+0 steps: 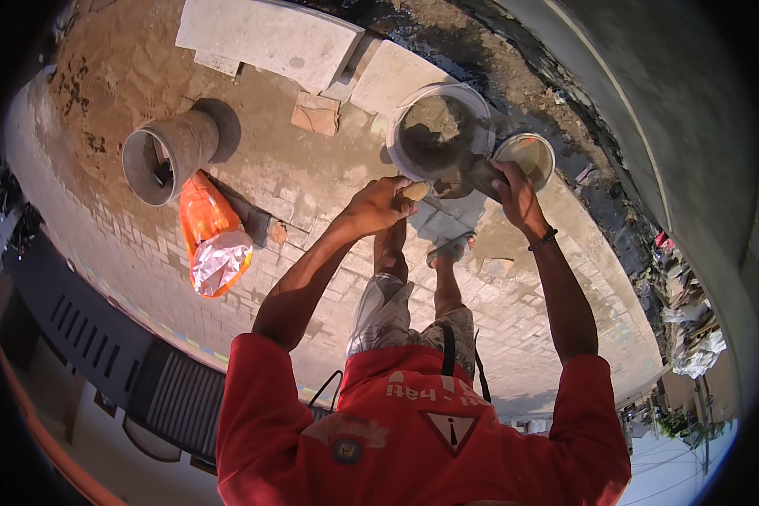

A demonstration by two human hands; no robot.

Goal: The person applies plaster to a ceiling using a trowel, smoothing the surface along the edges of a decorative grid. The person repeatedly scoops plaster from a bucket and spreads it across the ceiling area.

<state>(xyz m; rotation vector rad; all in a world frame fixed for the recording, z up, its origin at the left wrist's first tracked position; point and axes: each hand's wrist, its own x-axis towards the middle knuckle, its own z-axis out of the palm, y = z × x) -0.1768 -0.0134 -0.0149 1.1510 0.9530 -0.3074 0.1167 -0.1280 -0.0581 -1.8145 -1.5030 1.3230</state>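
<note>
My left hand point(378, 205) is closed around the pale wooden handle point(415, 191) of what looks like a trowel. Its grey, mortar-coated end appears to point toward the near rim of a white bucket point(394, 139). Grey wet mortar point(434, 135) lies inside that bucket. A dark grey, flat piece point(484, 176) is gripped by my right hand point(519, 198), with the fingers on top; its exact kind cannot be told. The piece is held at the bucket's near right side. Just beyond my right hand stands a smaller white bucket point(553, 160) with cloudy liquid in it.
Pale slabs point(270, 38) line the far side, with a broken brick-coloured tile point(315, 114) before them. To the left lie a cylindrical container point(196, 135) on its side, an orange bag point(207, 211) and sand point(101, 93). A grey wall point(649, 110) rises on the right, beside a dark, wet strip.
</note>
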